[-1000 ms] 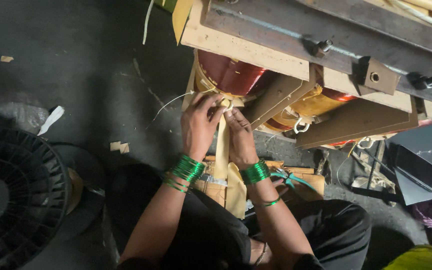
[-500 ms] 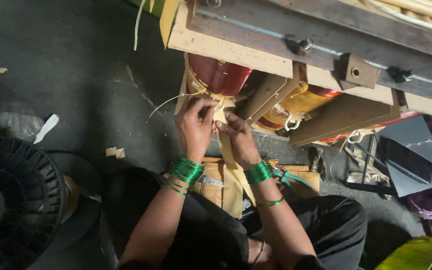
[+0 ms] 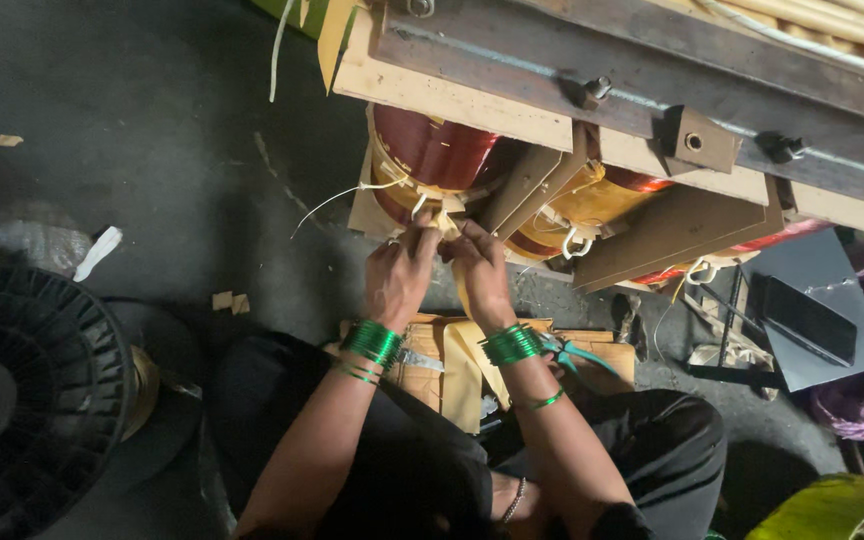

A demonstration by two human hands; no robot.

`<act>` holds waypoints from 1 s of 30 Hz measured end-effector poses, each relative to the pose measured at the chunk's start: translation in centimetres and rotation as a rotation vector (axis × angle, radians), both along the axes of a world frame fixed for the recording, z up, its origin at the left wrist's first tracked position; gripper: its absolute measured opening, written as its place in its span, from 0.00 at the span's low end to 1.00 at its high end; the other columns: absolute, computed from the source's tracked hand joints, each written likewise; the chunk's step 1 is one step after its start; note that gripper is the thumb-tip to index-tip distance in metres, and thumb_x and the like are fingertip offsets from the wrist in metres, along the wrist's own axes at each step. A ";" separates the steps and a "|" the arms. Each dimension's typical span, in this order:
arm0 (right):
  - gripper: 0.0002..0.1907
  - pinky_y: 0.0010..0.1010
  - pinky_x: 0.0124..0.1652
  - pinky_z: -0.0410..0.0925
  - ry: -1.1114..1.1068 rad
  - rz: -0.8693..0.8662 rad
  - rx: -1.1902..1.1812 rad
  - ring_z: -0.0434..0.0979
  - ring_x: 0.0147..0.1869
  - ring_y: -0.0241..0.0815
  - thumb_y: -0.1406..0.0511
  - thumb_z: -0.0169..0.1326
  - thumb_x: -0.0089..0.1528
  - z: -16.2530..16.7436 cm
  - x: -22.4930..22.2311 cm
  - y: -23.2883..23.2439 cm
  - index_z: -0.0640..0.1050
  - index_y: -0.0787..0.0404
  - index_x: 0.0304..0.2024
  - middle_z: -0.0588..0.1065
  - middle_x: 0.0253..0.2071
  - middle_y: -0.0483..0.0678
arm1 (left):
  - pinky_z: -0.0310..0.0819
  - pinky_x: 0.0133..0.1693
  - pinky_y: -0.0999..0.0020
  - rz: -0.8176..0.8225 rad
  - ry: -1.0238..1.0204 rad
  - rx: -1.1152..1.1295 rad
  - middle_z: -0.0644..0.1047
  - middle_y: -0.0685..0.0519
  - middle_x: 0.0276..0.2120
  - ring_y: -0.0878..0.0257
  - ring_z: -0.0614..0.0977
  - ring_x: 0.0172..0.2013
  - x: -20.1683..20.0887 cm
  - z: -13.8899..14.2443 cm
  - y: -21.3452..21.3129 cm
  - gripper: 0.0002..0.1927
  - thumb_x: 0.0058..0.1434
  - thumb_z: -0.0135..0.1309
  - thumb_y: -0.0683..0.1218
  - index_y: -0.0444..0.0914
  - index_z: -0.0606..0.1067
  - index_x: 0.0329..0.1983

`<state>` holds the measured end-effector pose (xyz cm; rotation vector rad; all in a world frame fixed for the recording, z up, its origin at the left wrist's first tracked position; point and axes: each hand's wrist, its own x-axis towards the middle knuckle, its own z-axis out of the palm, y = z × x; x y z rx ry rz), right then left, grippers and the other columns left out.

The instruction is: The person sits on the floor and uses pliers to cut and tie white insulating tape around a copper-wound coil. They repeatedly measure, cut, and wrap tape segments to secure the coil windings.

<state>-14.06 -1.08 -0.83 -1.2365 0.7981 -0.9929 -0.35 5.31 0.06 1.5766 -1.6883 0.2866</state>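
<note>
Both hands are up at the coil — the left hand [image 3: 399,272] and the right hand [image 3: 479,268] sit side by side, fingers bunched and pinching at a cream strip of tape [image 3: 444,218] right where it meets the red-brown wound coil [image 3: 432,150]. Each hand is closed down tight on the tape end, thumbs pressed in. The coil sits under a pale wooden frame [image 3: 452,95], with a second yellow-wrapped coil [image 3: 592,200] just beside it to the right. Green bangles [image 3: 372,342] stack on both wrists. Below the hands, a yellowish paper strip [image 3: 460,375] lies across the lap. A black ribbed spool [image 3: 22,390] rests on the dark floor, well apart at far left.
</note>
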 end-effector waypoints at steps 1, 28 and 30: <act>0.11 0.25 0.43 0.66 -0.059 0.008 0.004 0.72 0.41 0.32 0.65 0.48 0.72 -0.2 0.0 0.0 0.78 0.66 0.43 0.76 0.36 0.43 | 0.80 0.38 0.60 -0.007 -0.036 -0.025 0.80 0.45 0.55 0.51 0.84 0.35 0.1 0.0 0.1 0.15 0.59 0.54 0.38 0.38 0.72 0.50; 0.12 0.45 0.36 0.71 0.918 0.035 -0.899 0.80 0.33 0.59 0.63 0.56 0.63 8.8 -1.7 0.4 0.81 0.63 0.44 0.79 0.24 0.56 | 0.78 0.44 0.57 0.029 0.116 -0.154 0.78 0.47 0.51 0.50 0.79 0.50 -1.0 -0.1 0.3 0.20 0.55 0.58 0.39 0.37 0.77 0.53; 0.12 0.40 0.36 0.72 0.936 0.119 -0.613 0.83 0.31 0.53 0.61 0.54 0.65 9.2 -1.1 -0.5 0.81 0.64 0.42 0.79 0.25 0.57 | 0.77 0.45 0.55 0.147 0.229 -0.250 0.75 0.42 0.50 0.48 0.76 0.50 -1.7 0.0 0.3 0.24 0.50 0.59 0.39 0.40 0.78 0.53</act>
